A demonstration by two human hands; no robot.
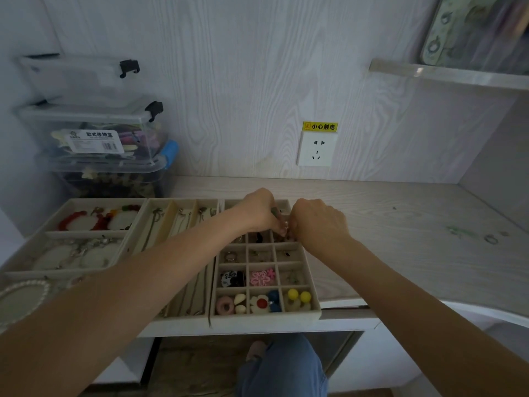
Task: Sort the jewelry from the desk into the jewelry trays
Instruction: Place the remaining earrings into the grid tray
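Head view, fingers (pixel 282 228) over gridded felt tray (pixel 310 277)

A yellow warning sticker (pixel 320 126) on the wall just above the white socket (pixel 315 149) reads "小心触电". The white label (pixel 96 141) on the clear storage box (pixel 94 130) reads "欧式收纳盒" above a barcode; its smaller print is too fine to read.

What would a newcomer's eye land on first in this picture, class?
Both hands, the left hand and right hand, meet over the far end of the grid tray at the desk's middle. Near its front edge sit bright pieces: a pink flower and yellow balls. Red bead bracelets lie in the left tray.
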